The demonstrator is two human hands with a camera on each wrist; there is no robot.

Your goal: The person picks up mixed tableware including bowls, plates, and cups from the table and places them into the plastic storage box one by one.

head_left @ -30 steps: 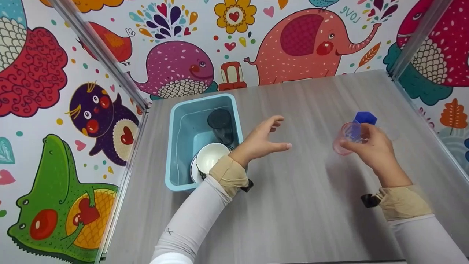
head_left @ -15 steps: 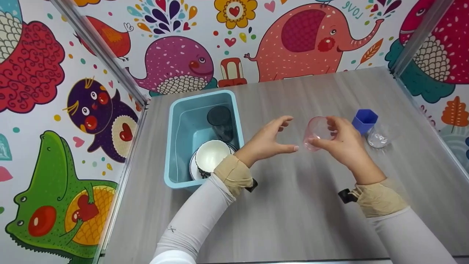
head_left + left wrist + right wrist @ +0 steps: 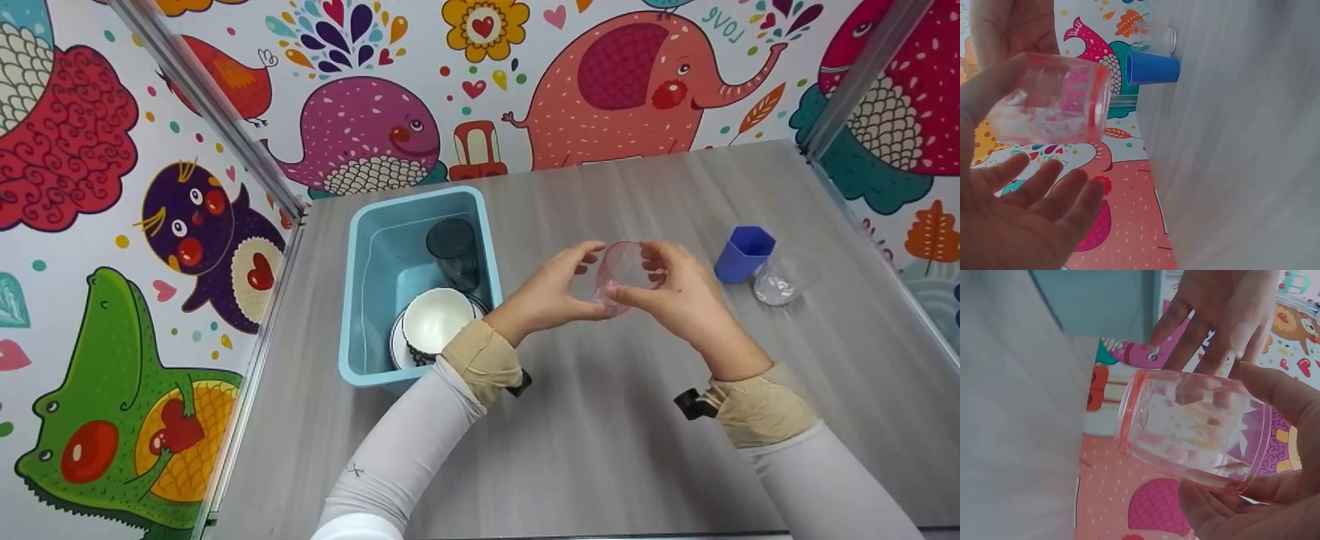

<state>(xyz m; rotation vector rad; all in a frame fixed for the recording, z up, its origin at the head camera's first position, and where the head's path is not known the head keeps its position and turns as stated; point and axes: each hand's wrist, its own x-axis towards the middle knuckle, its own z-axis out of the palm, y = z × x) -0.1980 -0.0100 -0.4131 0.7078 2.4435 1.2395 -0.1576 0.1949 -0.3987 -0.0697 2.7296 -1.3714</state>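
Observation:
My right hand [image 3: 679, 304] grips a clear pink cup [image 3: 628, 271] between thumb and fingers, near its rim, above the table. My left hand [image 3: 547, 292] reaches to the cup's other side with spread, slightly bent fingers. Its thumb overlaps the cup in the left wrist view, while the other fingers stand apart from the wall. Seen from the right wrist, the cup [image 3: 1196, 433] lies tilted, its reddish base toward the table. To the right on the table stand a blue six-sided cup [image 3: 741, 259] and, beside it, a clear glass [image 3: 776, 289].
A light blue bin [image 3: 346, 300] stands left of my hands, holding a white bowl [image 3: 437, 319] on plates and a dark see-through glass [image 3: 454, 255]. Cartoon-printed walls [image 3: 480, 90] bound the grey wood-grain table [image 3: 570, 450] at the back and sides.
My right hand has carried the pink cup leftward from beside the blue cup to my left hand, which has shifted slightly right. The clear glass has come into plain sight.

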